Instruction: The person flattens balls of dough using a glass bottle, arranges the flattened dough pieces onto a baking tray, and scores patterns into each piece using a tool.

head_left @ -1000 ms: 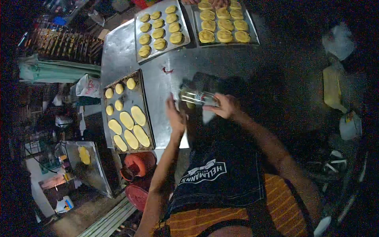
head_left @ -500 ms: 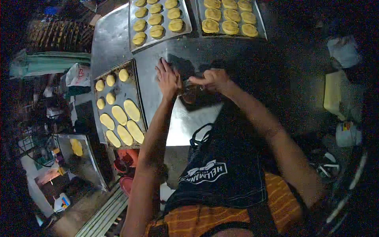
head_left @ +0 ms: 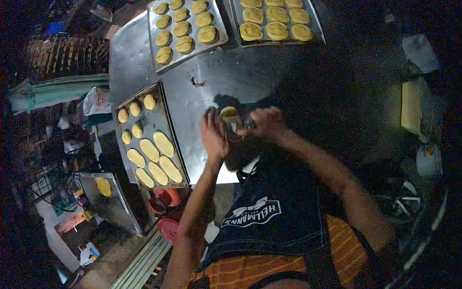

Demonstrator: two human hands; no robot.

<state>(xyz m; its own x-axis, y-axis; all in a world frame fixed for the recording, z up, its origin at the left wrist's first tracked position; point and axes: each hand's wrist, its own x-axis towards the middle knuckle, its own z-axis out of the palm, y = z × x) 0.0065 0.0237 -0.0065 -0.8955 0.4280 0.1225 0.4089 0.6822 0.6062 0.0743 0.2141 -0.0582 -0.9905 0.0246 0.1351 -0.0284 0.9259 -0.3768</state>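
A dark, see-through glass cylinder (head_left: 235,127), like a jar or bottle, lies between my two hands low over the metal table. A round piece of yellow dough (head_left: 229,112) shows just beyond it. My left hand (head_left: 213,135) lies against its left end, fingers long and smeared by motion. At the other end, my right hand (head_left: 268,124) has its fingers curled around it, partly in shadow. To the left, a baking tray (head_left: 168,126) bears several small dough rounds (head_left: 149,102) and several flattened dough ovals (head_left: 158,172).
At the back stand two trays of yellow filled pastries, the left tray (head_left: 191,59) and the right tray (head_left: 269,42). A dark red scrap (head_left: 196,82) lies on the metal table (head_left: 178,103). Red containers (head_left: 163,200) sit below the near edge.
Both hands and the glass cylinder have come nearer to my body. The yellow dough and the dark red scrap now show. The view has shifted slightly.
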